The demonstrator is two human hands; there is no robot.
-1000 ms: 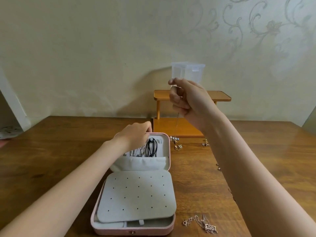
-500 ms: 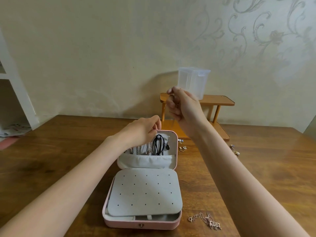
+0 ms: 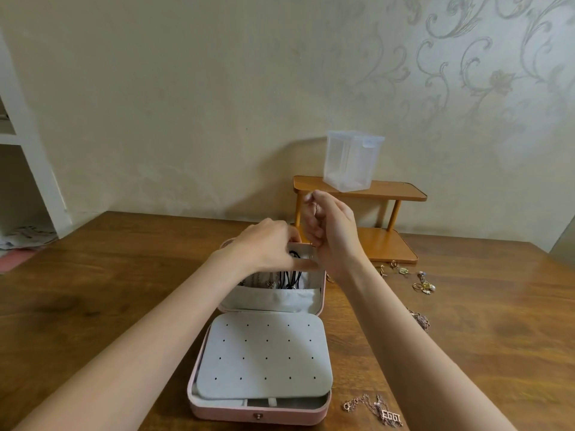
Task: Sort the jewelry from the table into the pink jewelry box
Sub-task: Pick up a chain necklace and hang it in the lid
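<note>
Head view
My left hand [image 3: 267,241]: fingers curled down over the top edge of the upright lid of the pink jewelry box [image 3: 258,413]; the tips are hidden behind that edge, so I cannot tell just what they pinch.
My right hand [image 3: 331,227]: raised just right of my left, fingers bunched together and curled; a thin pale chain seems pinched at the fingertips [image 3: 311,200], though it is blurred.
Below my left fingers: black cord necklaces [image 3: 291,276] and pale chains hang inside the lid, above a soft grey fabric pocket.
Nearer me than both hands: the box base, smooth pink with rounded corners and a small round clasp, topped by a matte grey panel [image 3: 264,357] dotted with rows of tiny holes.
Right of my right wrist: small gold rings and charms [image 3: 423,286] scattered on the glossy, grained wooden table [image 3: 93,290].
By my right forearm: a rose-gold chain with a number pendant [image 3: 378,412] beside the box's near corner.
Beyond my right fingers: a two-tier wooden shelf [image 3: 392,241] with a frosted, square plastic container [image 3: 351,160] on its top tier.
</note>
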